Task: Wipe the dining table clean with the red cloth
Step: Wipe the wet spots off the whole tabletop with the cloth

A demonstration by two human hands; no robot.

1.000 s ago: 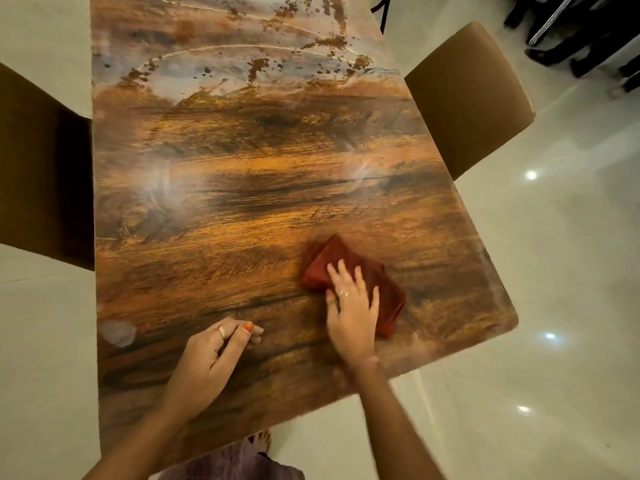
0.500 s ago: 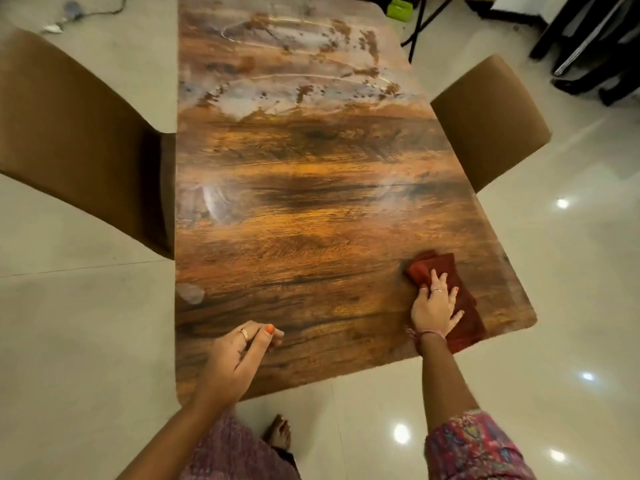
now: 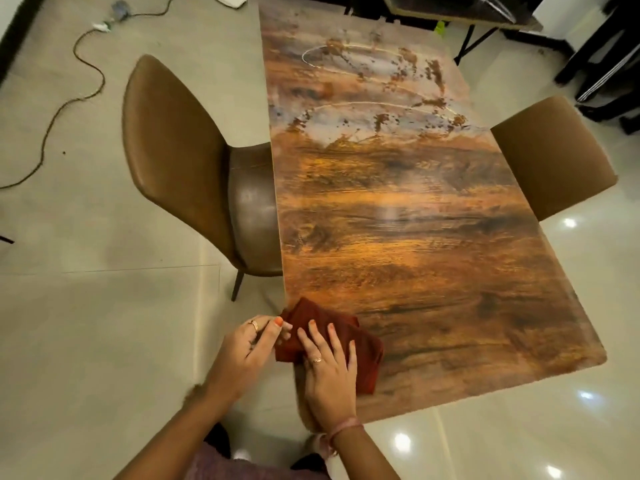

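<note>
Red cloth (image 3: pixel 341 336) was bunched at the near left corner of the wood-look surface (image 3: pixel 415 237), right under the fingers. Right hand (image 3: pixel 329 372) lay flat on it w/ fingers (image 3: pixel 334 337) straight and spread, pressing down, not curled round anything. Left hand (image 3: pixel 244 351) sat just left of those fingers at the surface edge, its fingers curled in w/ thumb tip touching the cloth's left edge; couldn't tell if it actually pinched it. Brown chair (image 3: pixel 180 161) further off to the left, another chair (image 3: pixel 550 154) across on the right, cable (image 3: pixel 69 102) on the floor.
</note>
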